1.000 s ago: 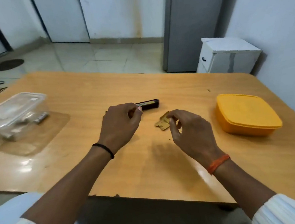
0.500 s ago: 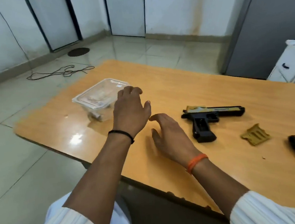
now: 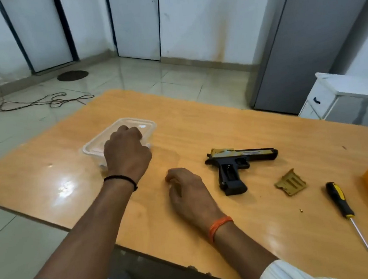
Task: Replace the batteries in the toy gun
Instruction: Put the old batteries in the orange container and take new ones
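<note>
**Reaching for the clear box**

On the bench (image 3: 199, 127) we put our left hand (image 3: 126, 153) over the clear box (image 3: 146, 125), fingers curled on its lid. We think fresh batteries are inside, so opening comes next. The toy gun (image 3: 235, 164) lies apart, its cover (image 3: 290, 182) off. Our right hand (image 3: 188, 190) rests loosely curled, holding nothing.

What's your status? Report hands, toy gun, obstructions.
Left hand on the clear container, fingers curled over its lid. Right hand resting on table, loosely curled, empty. Toy gun lying flat, grip cover off beside it. Nothing blocking.
</note>
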